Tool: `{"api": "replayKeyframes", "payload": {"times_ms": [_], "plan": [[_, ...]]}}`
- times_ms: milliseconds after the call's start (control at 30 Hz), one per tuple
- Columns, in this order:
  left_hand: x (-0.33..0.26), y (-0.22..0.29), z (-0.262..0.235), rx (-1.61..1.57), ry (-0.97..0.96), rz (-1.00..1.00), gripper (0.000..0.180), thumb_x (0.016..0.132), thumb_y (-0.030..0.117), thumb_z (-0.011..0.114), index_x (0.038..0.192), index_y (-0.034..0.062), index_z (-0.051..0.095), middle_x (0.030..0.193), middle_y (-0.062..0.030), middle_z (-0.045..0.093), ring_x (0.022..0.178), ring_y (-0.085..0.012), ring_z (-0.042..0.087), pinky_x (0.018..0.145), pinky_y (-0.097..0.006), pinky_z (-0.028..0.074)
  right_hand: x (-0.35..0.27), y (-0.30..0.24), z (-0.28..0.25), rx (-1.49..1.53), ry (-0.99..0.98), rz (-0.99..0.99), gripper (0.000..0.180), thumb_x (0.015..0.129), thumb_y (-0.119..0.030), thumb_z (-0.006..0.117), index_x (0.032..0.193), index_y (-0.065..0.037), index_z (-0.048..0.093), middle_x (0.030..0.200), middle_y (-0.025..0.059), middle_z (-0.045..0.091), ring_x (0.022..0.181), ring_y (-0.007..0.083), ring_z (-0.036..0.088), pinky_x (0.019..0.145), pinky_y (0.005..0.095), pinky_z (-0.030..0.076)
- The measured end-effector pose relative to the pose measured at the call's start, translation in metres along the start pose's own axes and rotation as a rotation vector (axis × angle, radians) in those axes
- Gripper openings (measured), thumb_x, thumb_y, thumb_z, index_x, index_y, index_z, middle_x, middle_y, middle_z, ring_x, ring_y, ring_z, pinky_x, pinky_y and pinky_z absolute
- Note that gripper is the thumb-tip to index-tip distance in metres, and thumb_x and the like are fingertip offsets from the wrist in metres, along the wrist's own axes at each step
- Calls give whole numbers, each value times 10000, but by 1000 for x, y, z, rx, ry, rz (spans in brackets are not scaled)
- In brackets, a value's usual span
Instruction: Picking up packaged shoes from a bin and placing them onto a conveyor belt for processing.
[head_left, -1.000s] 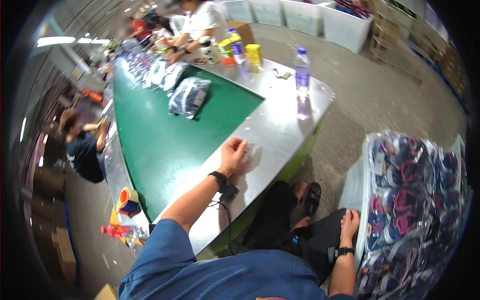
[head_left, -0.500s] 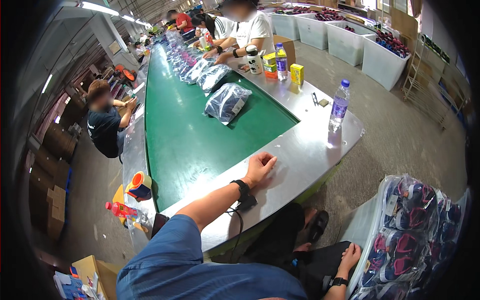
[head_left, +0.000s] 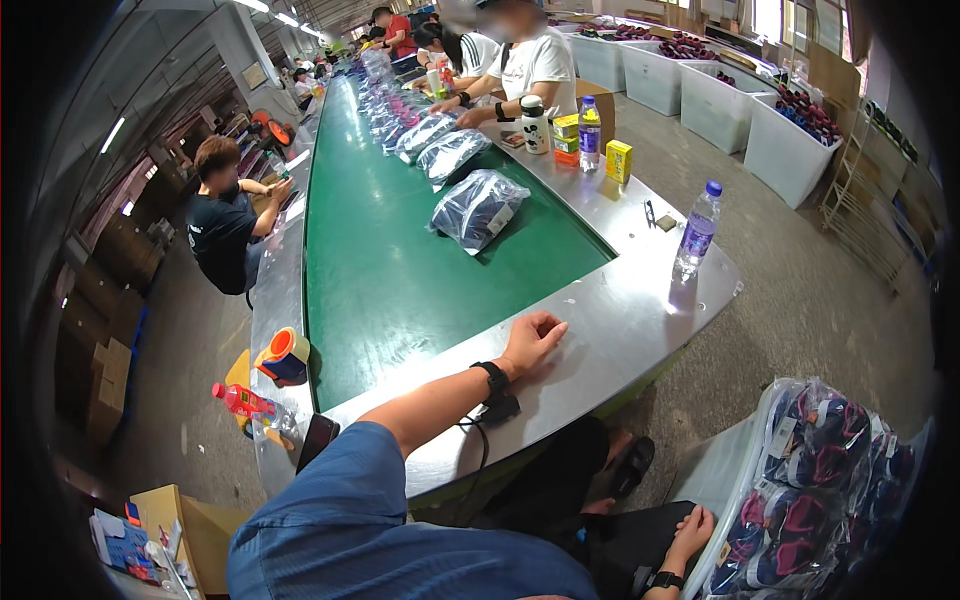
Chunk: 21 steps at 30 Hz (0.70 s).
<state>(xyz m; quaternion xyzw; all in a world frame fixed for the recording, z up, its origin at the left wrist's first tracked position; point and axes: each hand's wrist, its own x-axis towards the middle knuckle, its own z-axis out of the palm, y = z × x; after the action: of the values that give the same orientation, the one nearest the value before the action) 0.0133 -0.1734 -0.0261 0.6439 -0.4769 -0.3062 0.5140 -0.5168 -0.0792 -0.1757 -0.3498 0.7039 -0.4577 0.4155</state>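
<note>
My left hand [head_left: 535, 343] rests on the metal table edge [head_left: 612, 322], its fingers loosely curled and nothing visible in them. A dark watch sits on that wrist, and beside it on the metal lies a small black device [head_left: 500, 408] with a cable. Lower right, my right hand [head_left: 690, 530] lies on my dark-trousered thigh, fingers relaxed, no object showing in it. It is close to a translucent bin [head_left: 738, 480] stacked with bagged navy and pink shoes [head_left: 800, 510]. Ahead on the green conveyor belt [head_left: 400, 270] sits a clear-bagged dark bundle [head_left: 478, 208].
More bagged bundles [head_left: 452, 155] line the belt. A water bottle [head_left: 698, 230] stands at the right corner; a tape dispenser [head_left: 284, 356] and a red-capped bottle [head_left: 245, 402] are at left. Co-workers [head_left: 535, 70] work along both sides. White bins [head_left: 790, 150] stand behind.
The whole view has shifted slightly, so the belt, bottles and co-workers appear a little further right and lower. Both my hands stay in their resting places.
</note>
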Motion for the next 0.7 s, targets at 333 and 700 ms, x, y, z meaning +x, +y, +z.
{"api": "replayKeyframes", "payload": {"times_ms": [333, 700], "plan": [[1, 1, 1, 20, 9, 13, 270, 964, 271, 715, 972, 3, 690, 826, -15, 699, 727, -76, 638, 684, -247, 536, 3, 7, -2, 33, -4, -22, 237, 1021, -263, 633, 1074, -32, 640, 726, -13, 550, 513, 50, 494, 393, 193, 337], [1, 1, 1, 6, 9, 22, 275, 966, 270, 718, 966, -3, 691, 818, -15, 697, 722, -72, 632, 672, -247, 532, -1, 1, -1, 7, 12, -20, 231, 1024, -259, 622, 1060, -32, 648, 726, -7, 557, 513, 56, 502, 393, 198, 348]]}}
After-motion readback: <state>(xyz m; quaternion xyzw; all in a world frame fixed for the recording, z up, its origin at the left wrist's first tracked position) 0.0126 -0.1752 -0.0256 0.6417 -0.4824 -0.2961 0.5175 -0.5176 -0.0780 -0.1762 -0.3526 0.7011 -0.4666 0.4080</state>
